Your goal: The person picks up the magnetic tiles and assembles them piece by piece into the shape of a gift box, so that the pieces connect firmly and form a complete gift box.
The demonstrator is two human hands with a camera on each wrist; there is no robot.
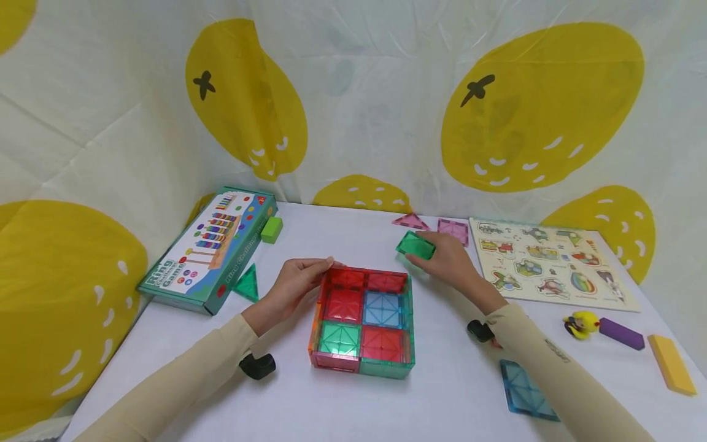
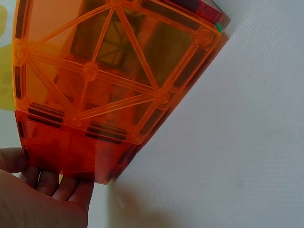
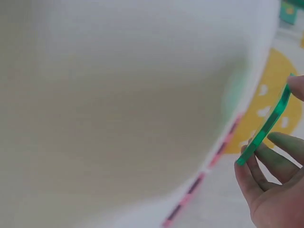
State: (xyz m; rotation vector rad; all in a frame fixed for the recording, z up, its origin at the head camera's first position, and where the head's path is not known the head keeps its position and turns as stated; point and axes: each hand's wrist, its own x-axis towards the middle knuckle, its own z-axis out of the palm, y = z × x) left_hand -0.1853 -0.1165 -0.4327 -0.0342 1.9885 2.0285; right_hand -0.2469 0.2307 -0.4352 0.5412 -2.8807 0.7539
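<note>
A square, open-topped box of translucent magnetic tiles (image 1: 386, 369) stands mid-table, with red, blue and green squares inside its red, orange and green walls. My left hand (image 1: 293, 285) holds its back left corner. In the left wrist view, the left fingers (image 2: 72, 189) curl against a red tile (image 2: 66, 147) beside a big orange tile (image 2: 90, 57). Behind and right of the box, my right hand (image 1: 450, 261) pinches a green magnetic tile (image 1: 416, 247) above the table. That green tile (image 3: 266, 126) appears edge-on between thumb and fingers in the right wrist view.
A ring game box (image 1: 215, 245), a green block (image 1: 272, 229) and a green triangle tile (image 1: 248, 284) lie left. Pink tiles (image 1: 454, 229) and a picture puzzle board (image 1: 544, 264) lie back right. A blue tile (image 1: 525, 390), toy figure (image 1: 581, 324), purple stick (image 1: 621, 333) and yellow block (image 1: 671, 364) lie right.
</note>
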